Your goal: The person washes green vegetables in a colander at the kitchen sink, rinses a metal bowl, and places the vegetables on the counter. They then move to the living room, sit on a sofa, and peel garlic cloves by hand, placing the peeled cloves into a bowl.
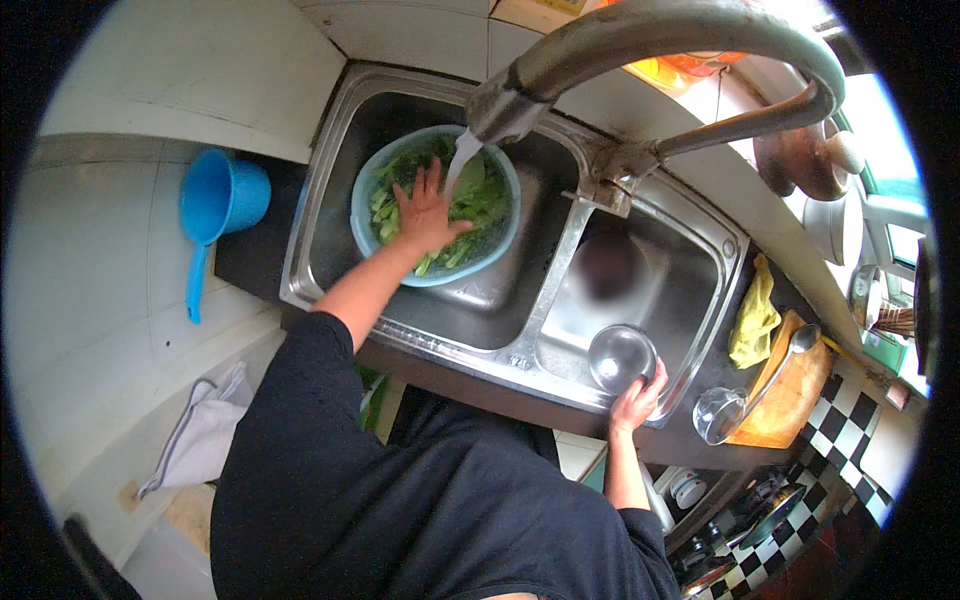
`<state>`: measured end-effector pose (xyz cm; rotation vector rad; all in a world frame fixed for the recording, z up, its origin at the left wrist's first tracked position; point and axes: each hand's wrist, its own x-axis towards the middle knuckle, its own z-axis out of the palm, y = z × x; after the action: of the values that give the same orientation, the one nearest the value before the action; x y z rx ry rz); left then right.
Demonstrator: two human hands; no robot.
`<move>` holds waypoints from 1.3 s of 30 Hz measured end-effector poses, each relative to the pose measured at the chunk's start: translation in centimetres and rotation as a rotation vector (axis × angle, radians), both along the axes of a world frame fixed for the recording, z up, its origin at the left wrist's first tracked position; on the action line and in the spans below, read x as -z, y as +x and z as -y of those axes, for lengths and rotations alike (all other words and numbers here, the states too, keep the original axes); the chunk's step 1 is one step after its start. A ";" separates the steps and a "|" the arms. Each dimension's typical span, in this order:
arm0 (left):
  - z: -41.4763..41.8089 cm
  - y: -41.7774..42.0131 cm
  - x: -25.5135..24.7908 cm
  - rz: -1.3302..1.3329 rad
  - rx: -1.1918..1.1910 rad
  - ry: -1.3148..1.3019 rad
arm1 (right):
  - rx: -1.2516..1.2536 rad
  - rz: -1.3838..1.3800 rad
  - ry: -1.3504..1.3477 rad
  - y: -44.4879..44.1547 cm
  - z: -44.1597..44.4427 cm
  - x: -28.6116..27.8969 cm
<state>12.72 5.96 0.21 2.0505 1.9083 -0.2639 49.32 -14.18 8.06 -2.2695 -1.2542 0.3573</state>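
Note:
My left hand (427,221) lies spread, palm down, over leafy greens (476,199) in a light blue plastic basin (361,232). The basin stands in the left bowl of a steel double sink (442,319). Water runs from the metal faucet (499,112) beside my fingers into the basin. With my right hand (637,401) I grip the rim of a round stainless steel bowl (621,358) above the near part of the right sink bowl. The steel bowl is tilted and its inside shows.
A blue plastic dipper (225,195) is left of the sink. On the right are a yellow-green cloth (754,315), a wooden cutting board (799,390), a metal ladle (802,340) and a glass bowl (718,416). The faucet arches over the sink.

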 end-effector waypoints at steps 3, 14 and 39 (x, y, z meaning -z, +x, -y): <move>0.1 0.6 1.0 -0.086 0.124 0.012 | -0.001 -0.012 0.004 0.1 0.0 0.1; 0.5 -3.3 0.5 0.043 0.070 -0.070 | 0.019 -0.027 -0.014 0.2 0.2 0.4; 0.5 -2.8 1.2 0.154 -0.278 -0.135 | 0.009 -0.018 -0.013 -0.4 -0.1 -0.1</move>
<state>9.93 5.47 -0.98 1.6463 1.9912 -0.1572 48.95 -14.10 8.20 -2.2768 -1.2359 0.3823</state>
